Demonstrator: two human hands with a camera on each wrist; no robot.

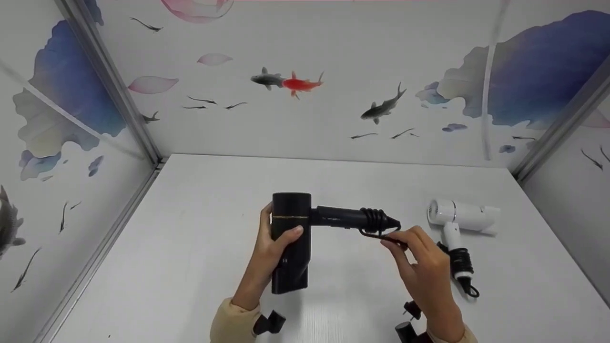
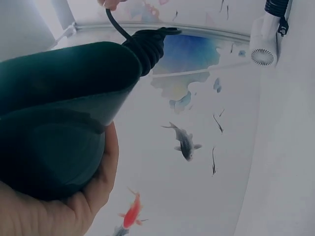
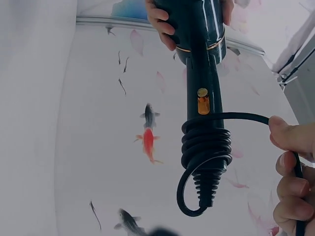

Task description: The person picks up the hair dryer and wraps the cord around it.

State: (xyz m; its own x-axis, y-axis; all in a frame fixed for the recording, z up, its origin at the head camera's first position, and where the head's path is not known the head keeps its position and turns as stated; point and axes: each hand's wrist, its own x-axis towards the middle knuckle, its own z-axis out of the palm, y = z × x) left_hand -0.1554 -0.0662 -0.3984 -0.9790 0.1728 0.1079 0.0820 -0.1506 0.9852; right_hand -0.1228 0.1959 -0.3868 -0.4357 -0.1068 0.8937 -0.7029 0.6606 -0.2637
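A black hair dryer [image 1: 291, 247] with a thin gold ring is held up over the table, its handle [image 1: 340, 217] pointing right. My left hand [image 1: 271, 247] grips its barrel, thumb across the near side. The black cord [image 3: 205, 145] lies in several coils round the handle's end, below a gold switch [image 3: 203, 102]. Between thumb and fingers, my right hand [image 1: 424, 267] pinches a stretch of this cord, drawn out from the coils. A black plug [image 1: 412, 309] with metal prongs shows below the right hand, by the wrist.
To the right on the white table [image 1: 214, 205] lies a white hair dryer [image 1: 469, 216], its black cord [image 1: 461, 261] wound round the handle. Printed wall panels [image 1: 333, 43] with fish and petals enclose the table at the back and sides.
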